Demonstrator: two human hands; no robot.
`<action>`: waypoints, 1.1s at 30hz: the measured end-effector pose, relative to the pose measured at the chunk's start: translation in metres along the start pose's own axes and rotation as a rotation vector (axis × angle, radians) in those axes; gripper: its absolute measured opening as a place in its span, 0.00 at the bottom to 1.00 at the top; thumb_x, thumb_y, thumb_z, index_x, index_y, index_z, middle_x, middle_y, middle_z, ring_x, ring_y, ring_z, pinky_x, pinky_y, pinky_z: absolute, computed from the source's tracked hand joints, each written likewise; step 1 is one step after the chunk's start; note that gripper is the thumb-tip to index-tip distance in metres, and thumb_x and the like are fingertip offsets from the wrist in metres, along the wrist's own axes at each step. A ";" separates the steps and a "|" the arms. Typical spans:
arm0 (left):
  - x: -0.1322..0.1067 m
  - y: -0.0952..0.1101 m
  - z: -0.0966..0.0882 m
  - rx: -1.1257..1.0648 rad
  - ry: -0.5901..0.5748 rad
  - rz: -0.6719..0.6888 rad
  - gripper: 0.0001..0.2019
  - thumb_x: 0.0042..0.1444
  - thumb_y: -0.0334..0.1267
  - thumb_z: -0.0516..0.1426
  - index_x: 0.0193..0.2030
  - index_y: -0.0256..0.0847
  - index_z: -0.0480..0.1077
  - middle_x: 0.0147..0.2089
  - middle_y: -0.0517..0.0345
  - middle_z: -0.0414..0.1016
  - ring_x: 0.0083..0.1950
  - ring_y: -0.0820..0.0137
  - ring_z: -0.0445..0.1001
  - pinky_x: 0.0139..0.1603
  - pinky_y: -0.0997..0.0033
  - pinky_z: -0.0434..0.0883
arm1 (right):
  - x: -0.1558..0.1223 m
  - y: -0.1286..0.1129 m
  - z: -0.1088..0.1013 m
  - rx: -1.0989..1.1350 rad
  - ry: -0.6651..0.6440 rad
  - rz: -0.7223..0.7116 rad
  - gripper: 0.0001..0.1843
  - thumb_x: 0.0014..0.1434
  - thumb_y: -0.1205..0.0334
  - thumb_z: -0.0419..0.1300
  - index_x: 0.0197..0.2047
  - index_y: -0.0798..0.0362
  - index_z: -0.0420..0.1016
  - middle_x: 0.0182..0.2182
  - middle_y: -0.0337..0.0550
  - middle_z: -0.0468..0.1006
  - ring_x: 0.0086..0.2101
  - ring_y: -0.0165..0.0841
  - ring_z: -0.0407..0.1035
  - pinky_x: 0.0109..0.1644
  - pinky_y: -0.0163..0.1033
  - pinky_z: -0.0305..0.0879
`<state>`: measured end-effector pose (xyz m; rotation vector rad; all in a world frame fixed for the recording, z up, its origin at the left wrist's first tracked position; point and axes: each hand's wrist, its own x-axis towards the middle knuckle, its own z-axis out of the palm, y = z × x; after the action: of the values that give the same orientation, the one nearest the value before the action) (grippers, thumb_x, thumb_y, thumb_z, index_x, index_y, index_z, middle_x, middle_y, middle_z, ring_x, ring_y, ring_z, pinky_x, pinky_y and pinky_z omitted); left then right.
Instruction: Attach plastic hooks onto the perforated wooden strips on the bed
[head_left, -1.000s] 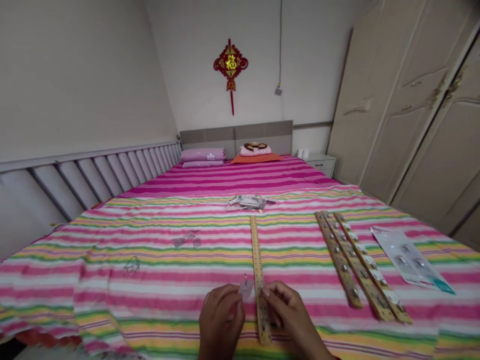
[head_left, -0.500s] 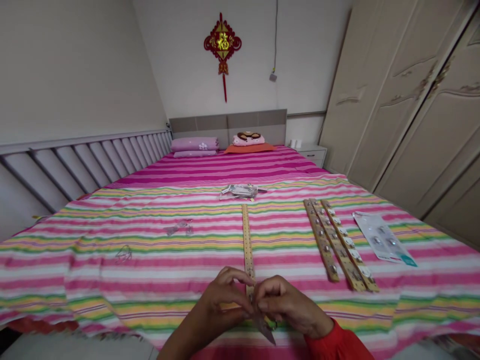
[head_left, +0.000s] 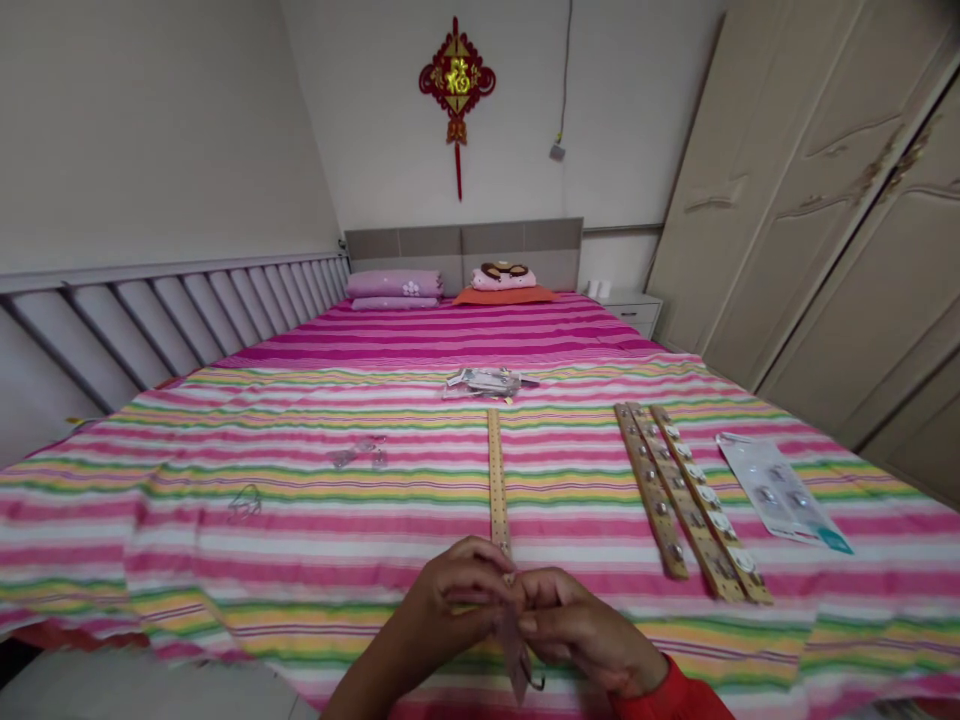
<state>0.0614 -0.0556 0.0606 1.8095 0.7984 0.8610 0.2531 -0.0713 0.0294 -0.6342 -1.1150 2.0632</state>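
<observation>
In front of me, close to the bed's near edge, my left hand (head_left: 466,592) and my right hand (head_left: 574,625) meet, with fingertips pinched together. Between them hangs a thin see-through wall hook (head_left: 514,655), its flat plastic part pointing down and a dark curved metal hook showing at its lower right. Both hands grip its upper end; the fingers hide that part. Just beyond my fingertips a narrow wooden strip with holes (head_left: 496,470) lies lengthwise on the striped sheet, its near end covered by my hands.
Three wooden strips (head_left: 675,490) carrying round metal pieces lie to the right, beside a blister pack (head_left: 780,492). Small clear pieces (head_left: 360,453) and a thin looped item (head_left: 245,502) are on the left. A plastic packet (head_left: 489,383) lies farther back on the striped sheet (head_left: 315,540).
The clear hook now hangs more upright between my hands, and my fingers have shifted slightly around its top. The view has swung a little to the left.
</observation>
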 end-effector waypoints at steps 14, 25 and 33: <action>0.062 -0.071 0.003 -0.317 0.394 -0.431 0.18 0.41 0.50 0.62 0.31 0.36 0.72 0.27 0.56 0.76 0.29 0.71 0.73 0.31 0.73 0.67 | 0.073 0.005 -0.061 -0.086 0.582 -0.188 0.16 0.42 0.56 0.63 0.16 0.52 0.61 0.07 0.25 0.53 0.12 0.20 0.40 0.18 0.33 0.34; 0.099 -0.109 0.006 -0.334 0.463 -0.434 0.11 0.35 0.40 0.64 0.25 0.36 0.69 0.17 0.64 0.69 0.20 0.75 0.67 0.24 0.75 0.64 | 0.109 0.013 -0.091 -0.189 0.738 -0.185 0.14 0.41 0.58 0.59 0.12 0.50 0.58 0.05 0.26 0.51 0.10 0.20 0.41 0.16 0.33 0.33; 0.103 -0.116 0.006 -0.268 0.453 -0.467 0.07 0.37 0.37 0.61 0.22 0.38 0.67 0.16 0.65 0.68 0.19 0.75 0.66 0.23 0.75 0.63 | 0.116 0.020 -0.095 -0.263 0.797 -0.196 0.15 0.40 0.60 0.56 0.10 0.48 0.54 0.05 0.27 0.48 0.12 0.21 0.39 0.17 0.34 0.33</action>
<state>0.1050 0.0650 -0.0270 1.1348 1.2649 1.0156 0.2374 0.0589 -0.0464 -1.2746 -0.9104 1.2929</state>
